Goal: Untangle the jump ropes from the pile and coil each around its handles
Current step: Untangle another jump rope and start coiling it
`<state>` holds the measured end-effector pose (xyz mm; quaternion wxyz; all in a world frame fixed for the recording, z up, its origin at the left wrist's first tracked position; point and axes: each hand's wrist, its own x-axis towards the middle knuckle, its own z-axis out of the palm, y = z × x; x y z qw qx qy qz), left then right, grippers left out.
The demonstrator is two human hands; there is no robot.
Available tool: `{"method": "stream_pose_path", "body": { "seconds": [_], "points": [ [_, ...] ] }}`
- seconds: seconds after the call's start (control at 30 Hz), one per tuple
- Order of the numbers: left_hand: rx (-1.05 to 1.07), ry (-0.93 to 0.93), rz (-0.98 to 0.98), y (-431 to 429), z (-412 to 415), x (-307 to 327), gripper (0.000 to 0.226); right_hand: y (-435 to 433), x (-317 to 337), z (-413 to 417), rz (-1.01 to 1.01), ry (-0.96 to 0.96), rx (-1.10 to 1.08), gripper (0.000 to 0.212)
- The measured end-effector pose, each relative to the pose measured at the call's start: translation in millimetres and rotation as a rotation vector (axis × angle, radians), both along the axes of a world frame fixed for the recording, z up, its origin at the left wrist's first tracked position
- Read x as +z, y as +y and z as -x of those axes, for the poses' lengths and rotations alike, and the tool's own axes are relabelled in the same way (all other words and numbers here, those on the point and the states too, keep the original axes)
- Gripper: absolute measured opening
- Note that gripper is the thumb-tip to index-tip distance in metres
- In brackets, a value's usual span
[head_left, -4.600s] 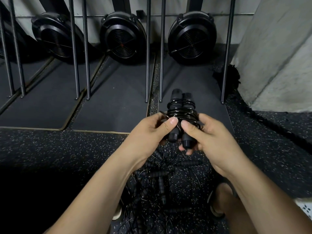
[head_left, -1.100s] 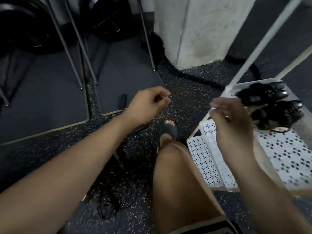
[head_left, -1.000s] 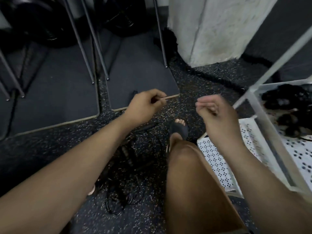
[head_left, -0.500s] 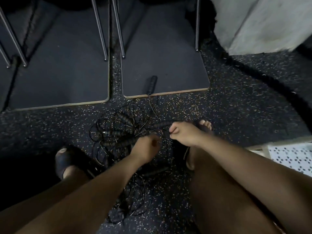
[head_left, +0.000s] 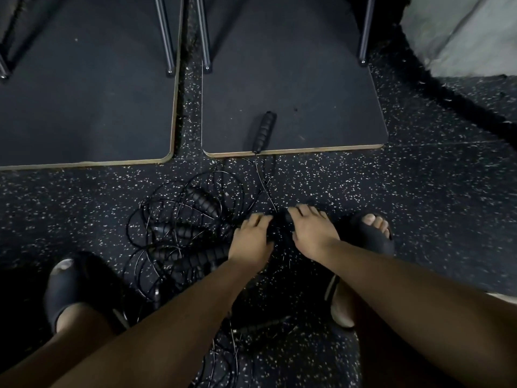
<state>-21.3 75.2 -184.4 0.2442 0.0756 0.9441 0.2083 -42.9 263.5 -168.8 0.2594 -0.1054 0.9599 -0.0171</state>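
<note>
Jump ropes (head_left: 184, 236) lie tangled in a pile on the speckled floor (head_left: 419, 191), between our left sandal (head_left: 70, 289) and right sandal (head_left: 369, 233).

We note both hands low at the pile's right edge. The right hand (head_left: 310, 233) has its fingers wrapped over one end of a black handle (head_left: 279, 224) lying crosswise between the hands. The left hand (head_left: 251, 242) lays its fingers on the other end; we cannot tell whether they close round it. A lone handle (head_left: 264, 131) lies on the dark mat (head_left: 307, 79) beyond the pile, long axis running away from us, cord end pointing back at us at the mat's near edge. Its thin cord trails toward the hands. Within the pile, one ribbed handle slants up-left and two lie roughly crosswise.
</note>
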Motion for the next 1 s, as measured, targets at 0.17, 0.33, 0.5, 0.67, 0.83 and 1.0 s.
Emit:
{"method": "stream_pose_path", "body": {
  "seconds": [0.17,0.33,0.5,0.67,0.83,1.0],
  "points": [
    [0.019,0.003,0.033,0.8,9.9,-21.6,0.066,4.7,-26.0,11.4,-0.11,0.027,0.094,0.063],
    [0.063,0.007,0.053,-12.4,25.3,-23.2,0.034,11.2,-10.2,14.9,0.065,-0.007,0.057,0.033],
    [0.174,-0.076,-0.074,-38.7,31.4,13.6,0.014,17.3,66.6,15.3,0.205,0.114,-0.033,0.02],
    [0.221,-0.118,-0.141,-72.7,19.9,81.3,0.012,7.7,165.3,-0.9,0.326,0.198,-0.131,0.02],
    [0.294,-0.189,-0.132,-107.0,3.2,148.9,0.019,-19.3,276.7,-15.9,0.516,0.291,-0.215,0.019],
    [0.353,-0.043,-0.23,-127.6,-15.7,232.0,0.018,-44.2,385.1,-30.7,0.734,0.315,-0.368,0.02]
  ]
}}
